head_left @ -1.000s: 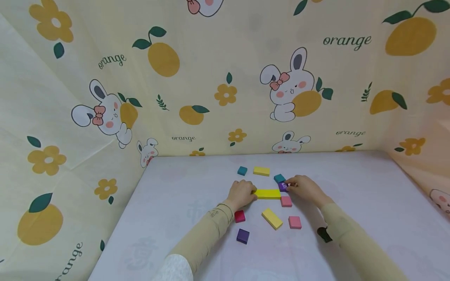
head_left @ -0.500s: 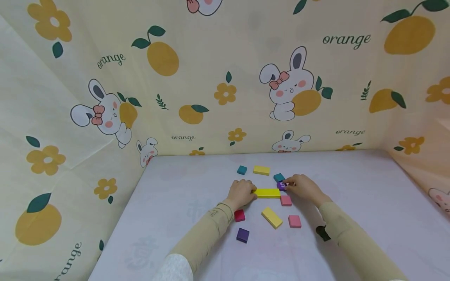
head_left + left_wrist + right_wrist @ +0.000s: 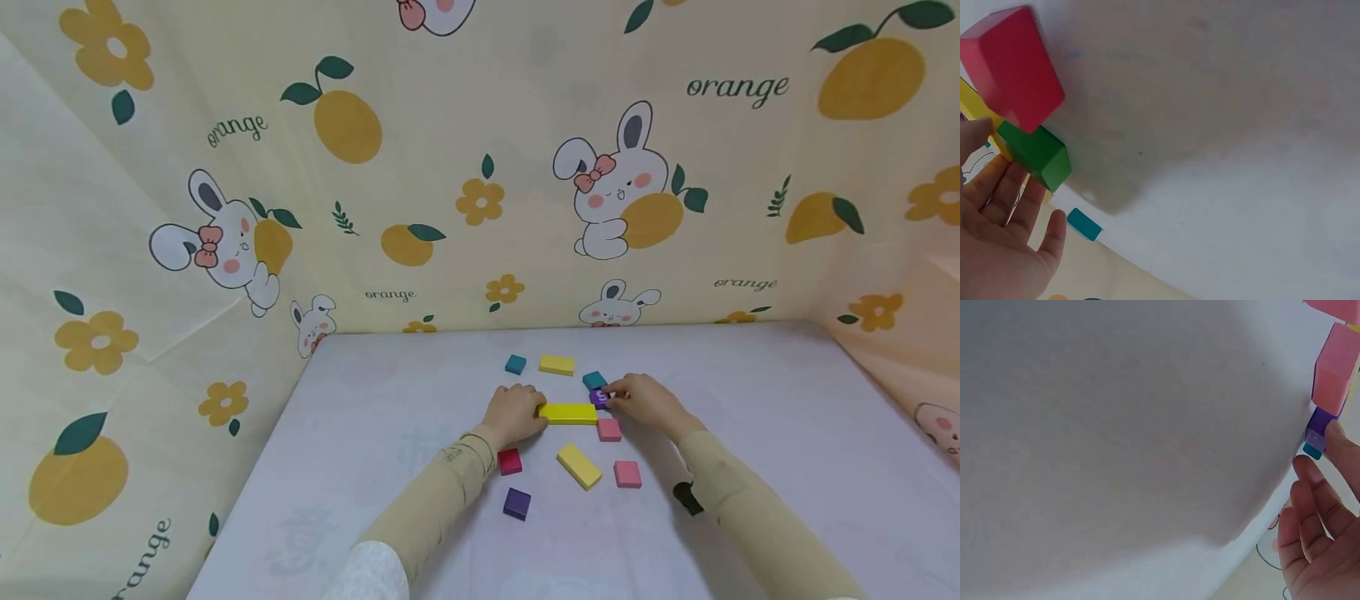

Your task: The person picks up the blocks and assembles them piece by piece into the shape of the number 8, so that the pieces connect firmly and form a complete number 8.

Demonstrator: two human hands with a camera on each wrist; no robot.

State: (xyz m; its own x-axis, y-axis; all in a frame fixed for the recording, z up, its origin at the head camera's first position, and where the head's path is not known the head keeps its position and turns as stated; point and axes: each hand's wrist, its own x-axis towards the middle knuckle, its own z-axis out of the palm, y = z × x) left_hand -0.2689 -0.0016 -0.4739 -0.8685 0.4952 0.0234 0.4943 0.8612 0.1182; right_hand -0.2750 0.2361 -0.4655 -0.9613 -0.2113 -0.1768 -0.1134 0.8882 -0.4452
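In the head view my left hand (image 3: 513, 413) holds the left end of a long yellow block (image 3: 570, 414), thumb on its near side and fingers on its far side. A green block (image 3: 1035, 155) sits by those fingers in the left wrist view; the hand hides it from the head camera. My right hand (image 3: 647, 402) pinches a small purple block (image 3: 598, 398) with a white mark on top, at the yellow block's right end. A teal block (image 3: 594, 380) lies just behind the purple one. A pink block (image 3: 609, 430) lies just in front of it.
Around the hands lie a red block (image 3: 510, 462), a dark purple block (image 3: 517, 503), a tilted yellow block (image 3: 579, 466) and another pink block (image 3: 627, 474). Farther back are a teal block (image 3: 515, 364) and a yellow block (image 3: 557, 365). A patterned cloth (image 3: 450, 108) rises behind the table.
The right hand has shifted the purple block slightly left, toward the yellow block's end, and turned it a little. The left hand has kept its place.
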